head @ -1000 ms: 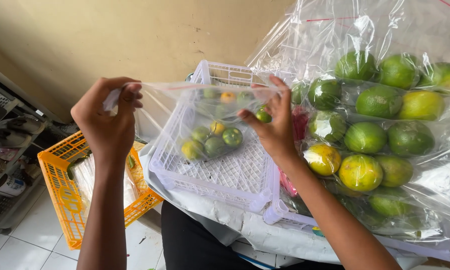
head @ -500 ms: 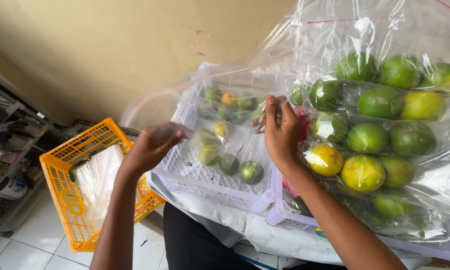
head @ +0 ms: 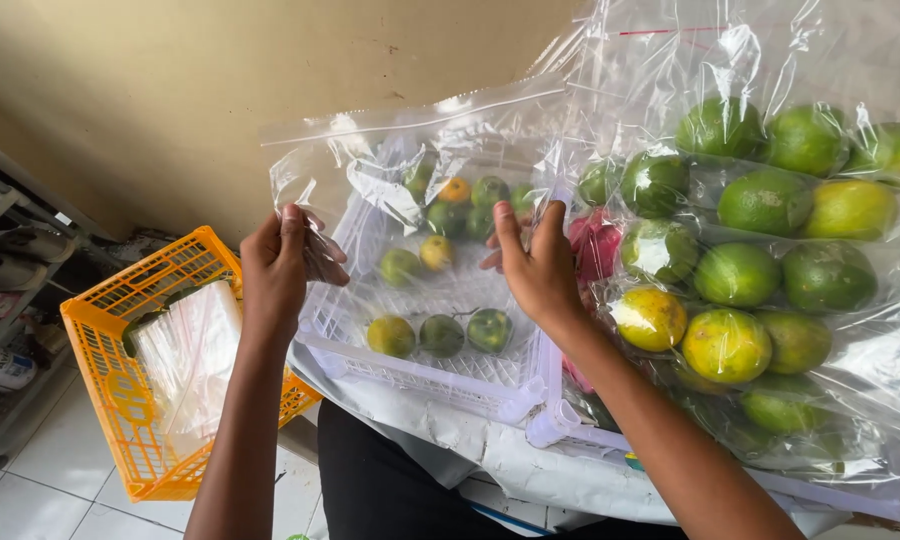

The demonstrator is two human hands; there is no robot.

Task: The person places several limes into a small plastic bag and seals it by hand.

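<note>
Head view, and the whole thing comes down to how that clear plastic bag (head: 420,150) sits between your two hands. You've got it stretched flat and wide, long axis running left to right, hanging right over the white plastic crate (head: 420,370) so you see the fruit through the film.

Your left hand (head: 275,270) has its grip closed on the bag's left edge, thumb and fingers pinched around a crumpled bit of film just above the crate's left wall. Your right hand (head: 540,270) is on the bag's right side, fingers spread and pressing up against the plastic, thumb behind (I honestly can't tell whether it's a proper pinch or just a flat hold from this angle). Both hands sit at about the same height, so the bag's sealed strip at the top runs nearly level, tilting up a touch toward the right.

Below and behind the film, the small green and yellow citrus fruits (head: 440,335) lie loose on the crate floor, one row of three near you and a scattered bunch farther back. They're between your hands and lower, with your right hand a bit nearer to the back cluster.

Right of your right hand is the big bag of larger green and yellow citrus (head: 770,260), touching the crate's edge. Off to your left on the tiled floor sits the orange basket (head: 120,400) with a stack of spare clear bags (head: 190,350) in it, well apart from the crate.
</note>
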